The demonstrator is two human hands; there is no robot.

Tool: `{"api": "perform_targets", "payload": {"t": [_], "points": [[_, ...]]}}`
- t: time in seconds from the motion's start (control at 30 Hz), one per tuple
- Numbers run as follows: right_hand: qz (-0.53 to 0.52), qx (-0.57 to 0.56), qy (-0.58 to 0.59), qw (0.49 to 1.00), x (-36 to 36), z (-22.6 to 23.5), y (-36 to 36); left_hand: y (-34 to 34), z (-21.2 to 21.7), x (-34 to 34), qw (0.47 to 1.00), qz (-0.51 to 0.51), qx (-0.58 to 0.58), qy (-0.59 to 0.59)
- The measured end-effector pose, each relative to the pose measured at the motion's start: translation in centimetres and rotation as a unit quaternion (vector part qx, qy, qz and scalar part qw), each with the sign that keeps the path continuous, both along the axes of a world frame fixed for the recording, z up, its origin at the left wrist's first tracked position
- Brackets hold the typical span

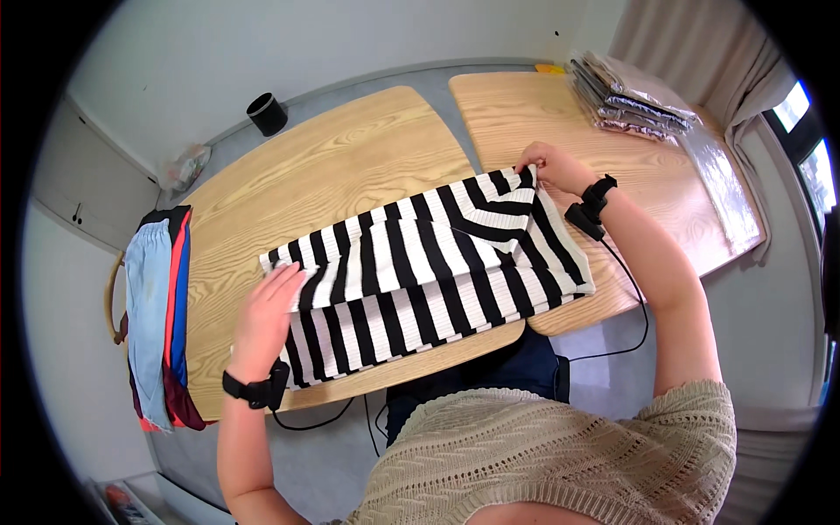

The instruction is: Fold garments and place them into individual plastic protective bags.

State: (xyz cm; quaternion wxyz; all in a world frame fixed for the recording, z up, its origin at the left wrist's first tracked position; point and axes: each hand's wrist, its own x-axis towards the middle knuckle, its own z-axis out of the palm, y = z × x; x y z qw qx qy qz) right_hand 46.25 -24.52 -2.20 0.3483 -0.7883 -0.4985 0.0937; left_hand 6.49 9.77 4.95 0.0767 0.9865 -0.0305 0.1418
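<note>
A black-and-white striped ribbed knit garment [411,297] lies folded lengthwise in front of me, across the near part of the two tables. Its upper layer is doubled over and slightly raised along a loose edge, with a shadow beneath. At the far right corner my right hand [556,168] pinches the cloth between thumb and fingers. My left hand [267,311] is at the garment's left end, fingers together over the edge of the folded layer; its thumb is hidden. Both wrists wear black straps with small devices.
Several folded clothes [157,315], light blue, red, blue and maroon, hang over the left table edge. Clear plastic packages [630,96] are stacked at the back right, with a plastic sleeve [722,188] beside them. A black bin [267,114] stands beyond the table; cables [643,319] trail from my wrists.
</note>
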Motion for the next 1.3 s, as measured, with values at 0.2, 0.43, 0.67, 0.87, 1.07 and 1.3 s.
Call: {"api": "perform_targets", "payload": {"t": [0.2,0.43,0.67,0.87,1.07,1.3], "points": [[-0.073,-0.065,0.03,0.995,0.2,1.1,-0.7,-4.2,7.4,-4.3,0.999,-0.033,0.021,-0.018],[-0.028,-0.081,0.031,0.996,1.6,1.1,-1.3,-6.0,8.5,-7.3,0.984,-0.008,-0.155,0.091],[-0.108,-0.172,0.115,0.972,1.7,1.4,-0.3,7.0,4.8,-3.8,0.939,0.16,-0.278,0.125],[-0.093,-0.198,0.061,0.974,2.4,1.1,-0.7,12.6,-2.5,-4.0,0.863,0.234,-0.354,0.275],[-0.135,-0.144,0.142,0.97,0.3,2.8,-0.7,13.7,-1.9,-5.8,0.82,0.241,-0.492,0.165],[-0.126,-0.149,0.141,0.971,0.4,2.5,-0.5,15.5,0.7,-2.7,0.842,0.191,-0.502,0.042]]}}
